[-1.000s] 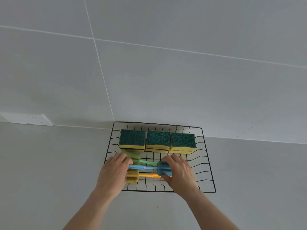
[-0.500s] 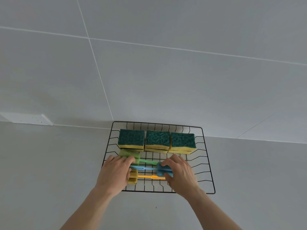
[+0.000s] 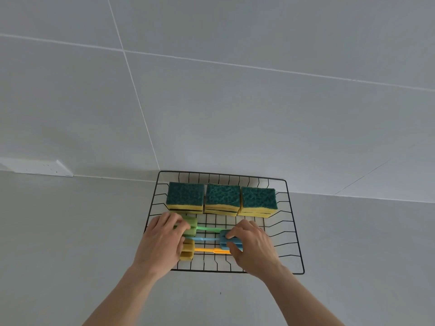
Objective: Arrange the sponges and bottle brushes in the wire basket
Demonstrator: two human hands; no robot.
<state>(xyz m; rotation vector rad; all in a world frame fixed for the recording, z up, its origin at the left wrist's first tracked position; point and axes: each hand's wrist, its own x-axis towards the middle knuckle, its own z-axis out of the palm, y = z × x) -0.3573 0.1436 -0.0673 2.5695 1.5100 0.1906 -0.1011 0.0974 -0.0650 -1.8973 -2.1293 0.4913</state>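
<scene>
A black wire basket [image 3: 294, 222] sits on a grey surface against the wall. Three stacks of green-topped yellow sponges [image 3: 222, 198] line its back row. In front lie three bottle brushes side by side: green [image 3: 207, 229], blue [image 3: 227, 240] and yellow-orange [image 3: 188, 252]. My left hand [image 3: 160, 243] lies over the left ends of the brushes, fingers on the green brush's foam head. My right hand [image 3: 253, 245] grips the blue brush's foam head between thumb and fingers. Both hands hide parts of the brushes.
A white wall plate [image 3: 37, 167] sits at the left where wall meets surface. The grey tiled wall [image 3: 235, 102] rises directly behind the basket. Grey surface [image 3: 70, 243] extends on both sides of the basket and in front of it.
Both hands have shifted a little within the basket. The brushes now lie closer together and more parallel. The sponges have not moved.
</scene>
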